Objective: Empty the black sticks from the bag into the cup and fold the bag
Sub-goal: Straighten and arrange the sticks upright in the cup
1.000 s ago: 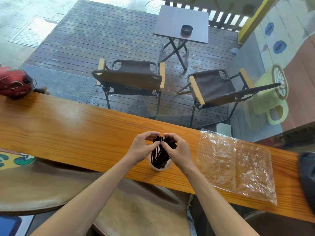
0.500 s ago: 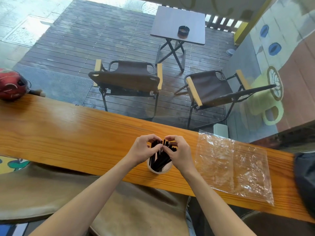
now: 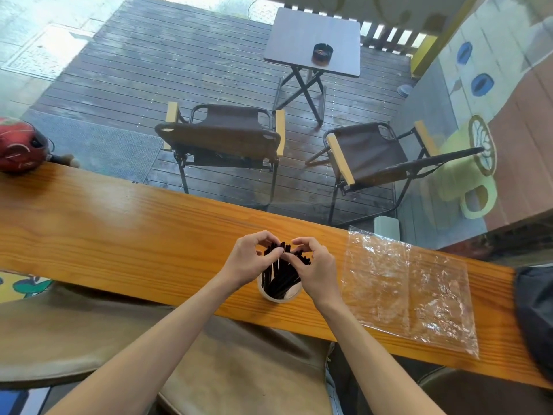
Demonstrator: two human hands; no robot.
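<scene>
A pale cup [image 3: 279, 295] stands near the front edge of the wooden counter [image 3: 119, 232], holding several black sticks [image 3: 279, 278] that lean and stick out above its rim. My left hand [image 3: 250, 262] and my right hand [image 3: 315, 269] curl around the stick tops from either side, fingertips pinching them. The clear plastic bag [image 3: 407, 286] lies flat and crinkled on the counter, just right of my right hand, with nothing visible inside it.
A red helmet [image 3: 21, 145] rests at the counter's far left end. A dark bag [image 3: 535, 319] sits at the right end. Beyond the glass are two folding chairs [image 3: 221, 136] and a small table [image 3: 314, 40]. A tan seat cushion [image 3: 89, 330] lies below the counter.
Both hands have stayed on the stick tops over the cup, fingers shifting slightly as they gather the sticks. The bag has not moved.
</scene>
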